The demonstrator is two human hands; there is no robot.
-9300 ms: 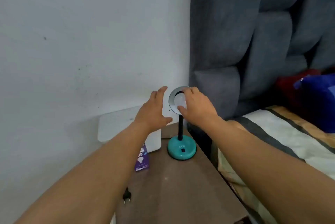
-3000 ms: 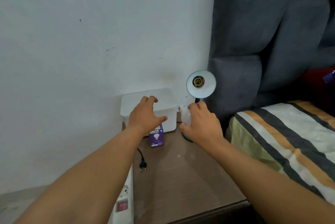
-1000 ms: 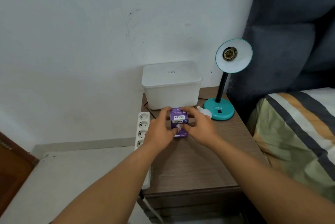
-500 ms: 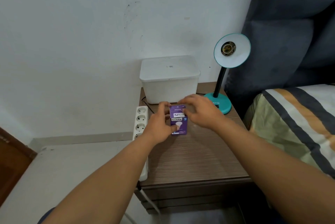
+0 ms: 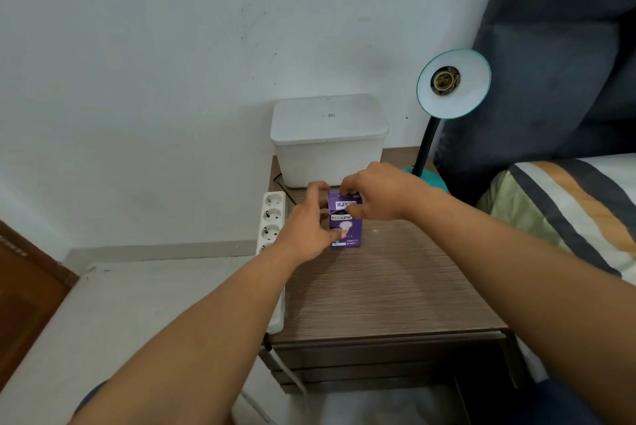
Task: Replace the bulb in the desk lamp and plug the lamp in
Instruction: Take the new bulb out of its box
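A purple bulb box (image 5: 347, 230) stands upright on the wooden nightstand (image 5: 389, 287). My left hand (image 5: 304, 230) grips the box's left side, thumb on its front. My right hand (image 5: 380, 194) pinches the top flap of the box. The teal desk lamp (image 5: 453, 84) stands at the back right with its shade tilted toward me and its socket (image 5: 445, 79) bare. Its base (image 5: 434, 178) is partly hidden behind my right hand. The old bulb and the lamp's plug are out of sight.
A white lidded tub (image 5: 328, 139) sits against the wall behind the box. A white power strip (image 5: 273, 235) lies along the nightstand's left edge. A bed with a striped cover (image 5: 571, 214) and a grey padded headboard (image 5: 557, 56) are on the right.
The old bulb left the lamp and was set down by the base. Both hands took up the purple box, and my right hand has moved from its side to its top flap.
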